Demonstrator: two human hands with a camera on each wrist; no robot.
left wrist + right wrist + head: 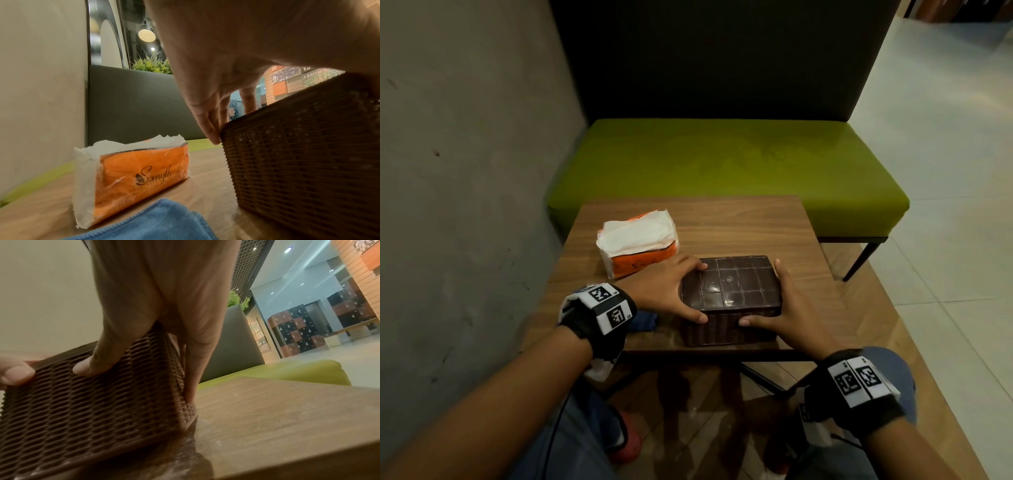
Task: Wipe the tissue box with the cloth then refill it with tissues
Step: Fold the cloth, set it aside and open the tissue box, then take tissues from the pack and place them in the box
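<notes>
A dark brown woven tissue box [732,284] stands on the near part of the wooden table [739,222], a glossy gridded panel facing up. My left hand [674,291] grips its left end, thumb on the front wall and fingers over the far top corner. My right hand [789,308] grips the right end, thumb on the front wall [92,402]. An open orange pack of white tissues [637,243] lies left of and behind the box. A blue cloth [154,224] lies on the table under my left wrist.
A green bench seat [722,161] with a dark backrest runs behind the table. A grey wall [465,171] closes the left side. Pale tiled floor [945,171] opens to the right.
</notes>
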